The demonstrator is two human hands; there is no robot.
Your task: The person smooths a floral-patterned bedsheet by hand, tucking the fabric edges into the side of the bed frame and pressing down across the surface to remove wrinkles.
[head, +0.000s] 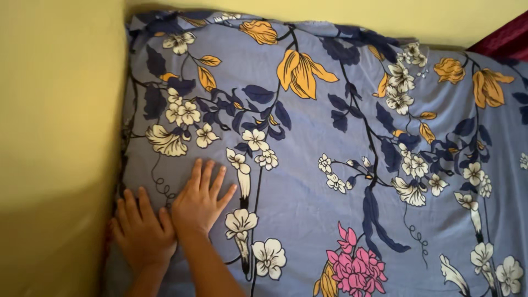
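**Both hands flat on the floral sheet at the wall**

Against the yellow wall (55, 137), at the bed's left edge, both hands lie palm-down on the sheet (330, 137). The left hand (142, 231) sits right at the seam where sheet meets wall, fingers spread and pressed flat, gripping nothing. The right hand (201, 201) lies just beside it, touching it at the thumb side, fingers open and fanned toward the head of the bed, also holding nothing.

The sheet, blue with white, orange and pink flowers, covers all of the bed that shows. By the look of it, the spreading is largely done: the cloth lies mostly smooth, with only faint creases through the middle and some bunching along the top edge at the wall. The left edge under the hands seems to be the part now in work; whether it is tucked below cannot be seen.

Room is tight on the left and top, where walls close in. To the right the sheet runs wide and open, with a dark red cloth (506, 38) at the far corner.
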